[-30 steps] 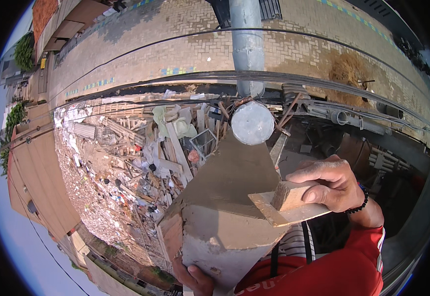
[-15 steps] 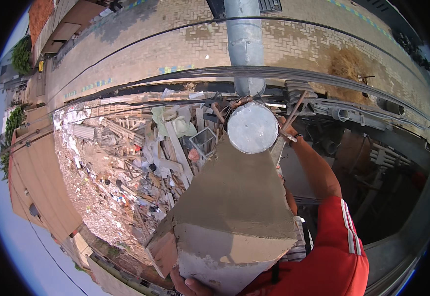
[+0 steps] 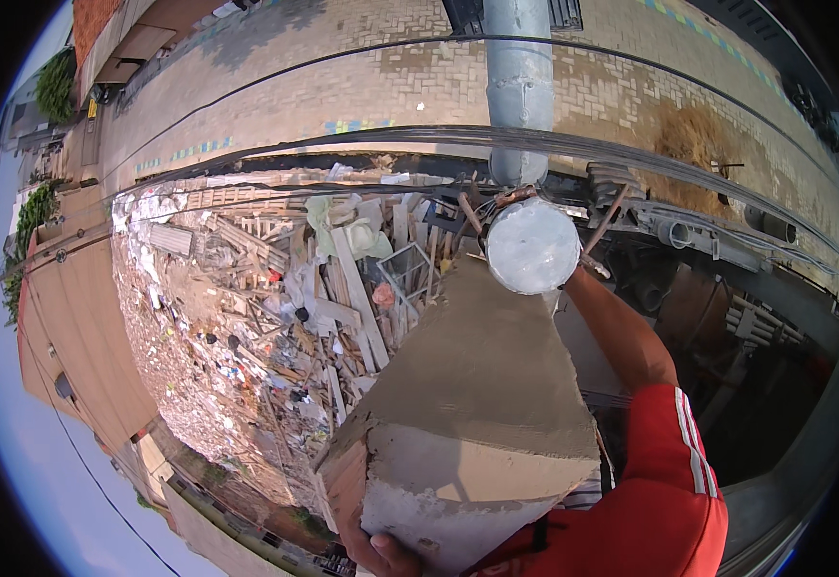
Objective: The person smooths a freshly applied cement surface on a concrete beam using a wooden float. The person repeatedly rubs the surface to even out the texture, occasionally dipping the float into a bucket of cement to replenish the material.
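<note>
A grey mortar-covered wall top (image 3: 496, 375) tapers away in front of me, with a rough pale block face at its near end. My left hand (image 3: 381, 553) is closed round the lower near corner of this wall, its thumb on the face. My right arm (image 3: 626, 332), in a red sleeve with white stripes, reaches forward along the wall's right side. Its hand is almost wholly hidden behind a round whitish disc (image 3: 533, 245) at the wall's far end, so its grip does not show. Beside the disc, a thin rusty rod (image 3: 607, 216) slants upward.
A thick grey metal pole (image 3: 520, 87) rises just beyond the disc. Black cables (image 3: 362, 142) cross before it. Rubble and broken timber (image 3: 285, 288) fill the ground at left; a dark space with pipes (image 3: 751, 322) lies at right. Beyond is a paved street (image 3: 391, 87).
The view has shifted, so wall, disc and pole sit farther right. My right hand, partly visible beside the disc before, is now hidden behind it. My left hand stays at the wall corner.
</note>
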Tool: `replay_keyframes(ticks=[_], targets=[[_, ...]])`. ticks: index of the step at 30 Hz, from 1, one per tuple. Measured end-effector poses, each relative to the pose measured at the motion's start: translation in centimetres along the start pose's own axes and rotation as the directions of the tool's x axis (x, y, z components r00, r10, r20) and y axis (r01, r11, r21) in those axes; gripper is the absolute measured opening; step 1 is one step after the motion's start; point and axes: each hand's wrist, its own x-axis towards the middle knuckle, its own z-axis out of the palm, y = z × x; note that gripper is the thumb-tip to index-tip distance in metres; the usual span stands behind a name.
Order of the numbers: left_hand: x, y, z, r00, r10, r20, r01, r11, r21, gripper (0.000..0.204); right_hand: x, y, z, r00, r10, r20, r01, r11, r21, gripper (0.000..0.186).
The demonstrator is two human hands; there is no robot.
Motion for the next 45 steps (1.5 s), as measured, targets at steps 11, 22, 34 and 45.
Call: replay_keyframes(ticks=[11, 22, 34, 45], targets=[[1.7, 1.6, 0.9, 0.998, 0.025, -0.052, -0.034, 0.981, -0.192, 0.068, -2.7, -4.7, 6.8, 0.954, 0.300, -0.012, -0.208, 0.630, -0.748, 0.057], [1.7, 0.6, 0.7, 0.989, 0.146, -0.015, -0.146, 0.989, -0.020, 0.050, -3.2, -15.4, 19.6, 0.928, 0.348, -0.130, -0.364, 0.781, -0.507, 0.038], [2.0, 0.8, 1.2, 0.964, 0.239, -0.115, -0.240, 0.971, 0.006, 0.046, -6.2, -25.4, 27.2, 0.938, 0.285, 0.195, -0.116, 0.791, -0.601, 0.036], [1.6, 1.2, 0.6, 0.989, 0.143, -0.040, -0.144, 0.990, 0.000, 0.047, -8.8, -19.8, 16.1, 0.961, 0.126, -0.245, -0.273, 0.541, -0.796, 0.032]])
